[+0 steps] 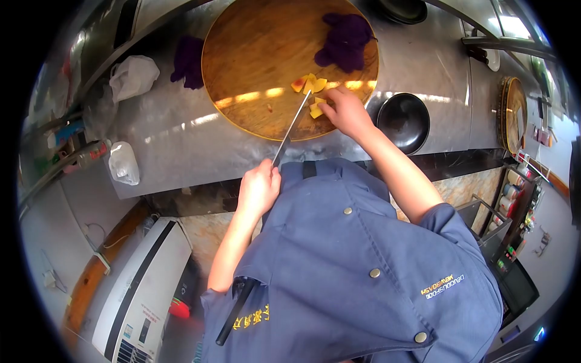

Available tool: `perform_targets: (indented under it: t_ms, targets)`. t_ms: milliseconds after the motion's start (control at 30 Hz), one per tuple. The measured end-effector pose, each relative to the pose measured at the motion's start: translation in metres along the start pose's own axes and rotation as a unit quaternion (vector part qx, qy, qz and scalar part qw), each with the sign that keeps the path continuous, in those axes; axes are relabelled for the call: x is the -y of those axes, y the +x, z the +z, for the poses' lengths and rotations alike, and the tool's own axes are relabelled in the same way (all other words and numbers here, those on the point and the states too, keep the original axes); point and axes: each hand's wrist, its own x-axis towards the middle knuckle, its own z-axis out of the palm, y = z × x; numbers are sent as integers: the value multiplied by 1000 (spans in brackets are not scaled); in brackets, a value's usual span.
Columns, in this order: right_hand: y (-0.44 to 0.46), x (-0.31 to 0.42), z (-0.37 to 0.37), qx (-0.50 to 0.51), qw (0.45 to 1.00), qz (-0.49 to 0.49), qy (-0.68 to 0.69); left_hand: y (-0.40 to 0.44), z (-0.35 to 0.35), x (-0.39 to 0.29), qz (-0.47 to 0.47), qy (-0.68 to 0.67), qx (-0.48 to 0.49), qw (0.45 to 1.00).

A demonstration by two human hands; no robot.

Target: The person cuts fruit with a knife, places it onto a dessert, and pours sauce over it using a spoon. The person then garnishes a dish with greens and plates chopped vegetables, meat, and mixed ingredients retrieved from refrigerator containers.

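Observation:
My left hand [259,189] is closed round the handle of a kitchen knife [295,124]. The long, thin blade slants up to the right over a round wooden chopping board [260,54], and its tip is close to some cut yellow pieces. My right hand [347,110] is on the board's near right edge, thumb and fingers bent around a yellow piece [316,109]. Just beyond the knife tip lie several yellow wedges [312,83], one with a reddish side; their exact kind cannot be made out.
A purple cloth [345,43] lies on the board, another purple cloth [189,62] beside it. A black bowl [403,123] is right of the board on the metal counter [175,151]. White plastic bags [133,77] and a wrapped white item [124,163] are at left.

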Motion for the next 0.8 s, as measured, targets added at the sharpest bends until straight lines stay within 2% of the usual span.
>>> perform_targets:
  t_ms: [67, 200, 300, 533, 633, 733, 800]
  targets:
    - [-10, -4, -5, 2, 998, 15, 53, 1, -1, 1, -1, 1, 2, 1000]
    - [-29, 19, -4, -13, 1000, -17, -21, 2, -2, -2, -4, 2, 13, 1000]
    - [-22, 27, 4, -65, 991, -75, -88, 3, -5, -6, -7, 1, 18, 1000]
    - [-13, 9, 4, 0, 995, -68, -77, 3, -4, -4, -7, -2, 18, 1000]
    - [-14, 6, 0, 4, 999, -20, 38, 3, -2, -2, -8, -6, 17, 1000]
    - [-14, 6, -16, 46, 997, 49, 38, 3, -2, -3, -7, 5, 15, 1000]
    - [-18, 0, -23, 17, 998, -3, -60, 2, -1, -2, -5, 2, 14, 1000]
